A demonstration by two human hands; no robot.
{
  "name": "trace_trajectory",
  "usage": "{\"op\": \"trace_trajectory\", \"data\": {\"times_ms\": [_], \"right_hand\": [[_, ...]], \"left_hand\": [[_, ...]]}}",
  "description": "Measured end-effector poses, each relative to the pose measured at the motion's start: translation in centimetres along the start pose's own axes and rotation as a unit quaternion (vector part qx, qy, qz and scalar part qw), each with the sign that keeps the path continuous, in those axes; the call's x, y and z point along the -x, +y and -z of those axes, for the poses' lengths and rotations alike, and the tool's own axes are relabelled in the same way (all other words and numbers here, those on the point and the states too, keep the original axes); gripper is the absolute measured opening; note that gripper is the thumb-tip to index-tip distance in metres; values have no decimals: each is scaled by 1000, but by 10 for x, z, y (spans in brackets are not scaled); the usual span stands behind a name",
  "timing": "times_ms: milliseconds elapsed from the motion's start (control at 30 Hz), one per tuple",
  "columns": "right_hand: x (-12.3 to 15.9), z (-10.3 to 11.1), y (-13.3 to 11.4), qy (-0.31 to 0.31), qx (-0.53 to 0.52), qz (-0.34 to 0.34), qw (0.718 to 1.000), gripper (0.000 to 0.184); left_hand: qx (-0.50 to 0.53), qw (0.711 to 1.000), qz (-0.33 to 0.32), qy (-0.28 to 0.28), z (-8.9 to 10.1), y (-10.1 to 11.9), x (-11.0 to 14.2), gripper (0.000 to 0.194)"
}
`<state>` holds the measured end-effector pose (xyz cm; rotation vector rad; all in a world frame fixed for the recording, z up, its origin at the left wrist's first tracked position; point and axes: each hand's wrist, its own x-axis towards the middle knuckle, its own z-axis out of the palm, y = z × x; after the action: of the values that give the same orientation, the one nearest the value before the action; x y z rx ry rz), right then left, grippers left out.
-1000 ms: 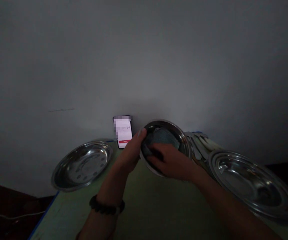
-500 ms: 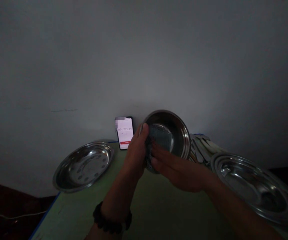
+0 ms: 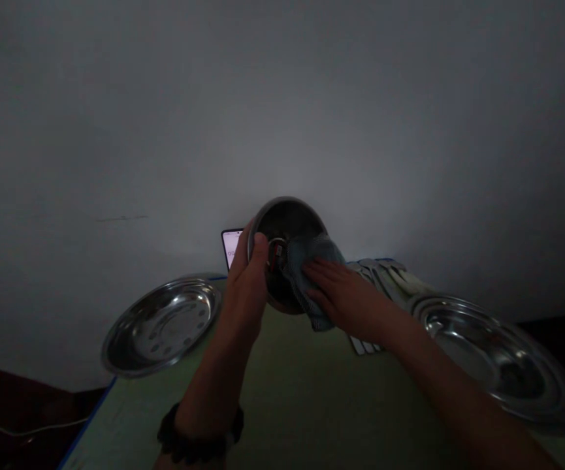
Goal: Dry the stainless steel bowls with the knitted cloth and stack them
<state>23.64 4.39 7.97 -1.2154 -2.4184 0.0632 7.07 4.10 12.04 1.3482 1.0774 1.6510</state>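
Observation:
A round stainless steel bowl is held up above the table, tilted so a face with a small red and dark label is turned toward me. I cannot tell for sure whether this is its underside or inside. My left hand grips the left rim, thumb on the near face and fingers behind. My right hand presses a grey-blue cloth against the bowl's right side, fingers lying over the fabric. The cloth covers part of the bowl and hangs below its edge.
A shallow steel dish lies at the table's left, and larger steel dishes sit at the right. Several pieces of cutlery lie behind my right arm. A phone leans on the wall, partly hidden by my left hand.
The bowl has shifted left and been turned, so the label now shows. The cloth has moved with my right hand from the left rim to the right side. More cutlery shows.

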Motion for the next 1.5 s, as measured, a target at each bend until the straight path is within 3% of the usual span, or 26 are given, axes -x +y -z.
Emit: {"op": "trace_trajectory", "data": {"times_ms": [100,200,333,433,533,667,867,1067,1300,1500], "right_hand": [[1,-11,2,8,40,-21,999,54],[2,-14,-6,-7,21,-22,1000,57],[2,-16,-30,-47,-87,32,995,56],[0,-20,-44,-43,-185,90,978,53],[-1,-20,-48,-6,-212,108,971,52],[-3,-17,-45,51,-159,120,979,49],[-7,-37,-26,113,-65,130,983,41],[-8,-30,-12,215,-64,95,970,30],[-7,-25,-18,174,-122,114,970,22],[-7,-19,-12,120,-90,135,979,26]], "left_hand": [[9,1000,-9,-26,5,-1,-1,45],[-4,1000,1,-17,8,0,-1,45],[-57,998,-10,0,8,-1,0,45],[-80,996,-37,-1,7,-3,0,45],[-76,996,-56,11,7,1,1,41],[-68,996,-53,36,11,6,0,38],[-15,998,-56,37,22,1,-11,37],[9,993,17,115,28,6,-18,32],[-32,997,-13,66,32,-4,-20,32],[-58,997,-18,55,32,-2,-19,34]]}}
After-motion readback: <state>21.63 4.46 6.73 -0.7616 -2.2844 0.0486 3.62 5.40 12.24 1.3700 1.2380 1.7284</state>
